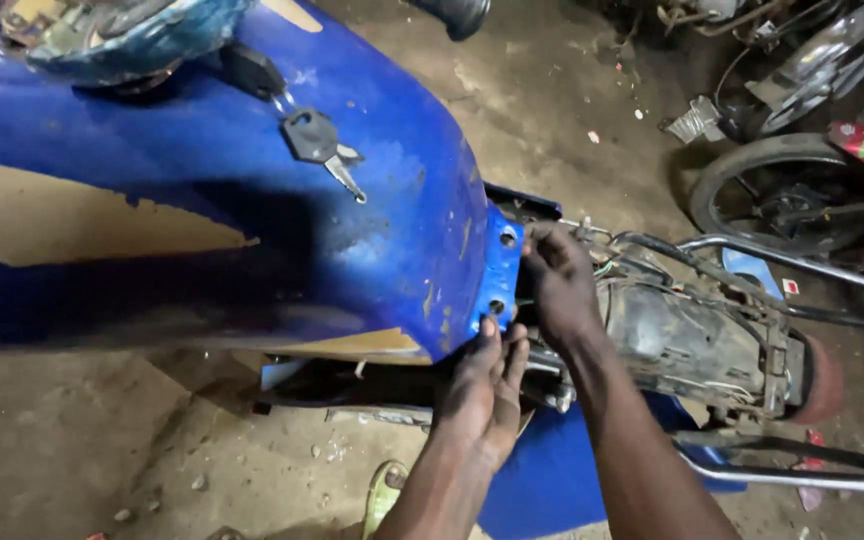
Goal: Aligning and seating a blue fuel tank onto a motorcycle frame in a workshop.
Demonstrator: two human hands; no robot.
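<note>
Dirt floor (72,440) below, both hands' fingers (492,345) press open against scuffed blue fuel tank (252,230).

1 head view, close, looking down, probably from the side

The right hand's fingertips (542,240) are disappearing behind the dented blue metal fuel tank (252,230), itself running off at nine o'clock.
</note>
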